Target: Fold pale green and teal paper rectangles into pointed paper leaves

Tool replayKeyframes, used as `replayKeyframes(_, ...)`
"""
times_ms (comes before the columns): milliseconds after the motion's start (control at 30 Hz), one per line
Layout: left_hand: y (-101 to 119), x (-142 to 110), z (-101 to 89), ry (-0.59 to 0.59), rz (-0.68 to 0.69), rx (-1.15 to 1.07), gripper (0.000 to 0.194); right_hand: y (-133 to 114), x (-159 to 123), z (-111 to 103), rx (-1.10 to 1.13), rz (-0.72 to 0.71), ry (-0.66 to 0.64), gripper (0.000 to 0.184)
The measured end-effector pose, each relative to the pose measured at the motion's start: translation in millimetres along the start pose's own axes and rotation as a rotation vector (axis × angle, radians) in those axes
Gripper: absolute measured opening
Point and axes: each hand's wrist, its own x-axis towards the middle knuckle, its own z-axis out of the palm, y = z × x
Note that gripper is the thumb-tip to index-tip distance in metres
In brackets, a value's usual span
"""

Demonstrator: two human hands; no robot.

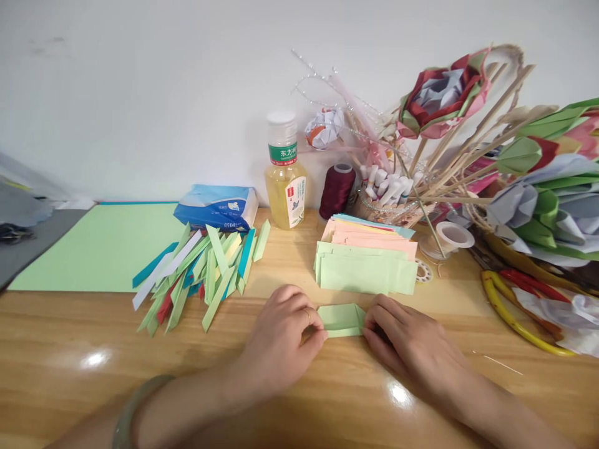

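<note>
Between my hands a small piece of light green paper (343,319) lies low over the wooden table, with folds along its edges and a slanted crease near its right end. My left hand (291,330) pinches its left end between thumb and fingers. At the other end my right hand (403,337) has its fingers closed on the paper, the fingertips partly hidden. Just behind stands a stack of cut paper sheets (367,271), green in front, pink, yellow and blue behind. To the left is a loose heap of folded paper strips (218,262), mostly green with some blue, white and red.
A blue tissue pack (216,207), a bottle of yellow drink (285,187) and a dark red thread spool (337,190) stand by the wall. Large green sheets (93,249) lie at left. Paper flowers (442,93), a ribbon spool (452,237) and yellow-handled scissors (491,293) crowd the right.
</note>
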Motion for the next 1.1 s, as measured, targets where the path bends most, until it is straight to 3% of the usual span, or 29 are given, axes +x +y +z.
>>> replayKeyframes(500, 3.5, -3.3, 5.4, -0.055, -0.091, 0.178, 0.012, -4.9, 5.6, 7.1, -0.254, -0.009, 0.067, 0.028)
replayKeyframes(1100, 4.2, -1.4, 10.2, -0.026, -0.107, 0.297, 0.011, -8.0, 7.3, 6.2, -0.306, 0.019, 0.059, 0.029)
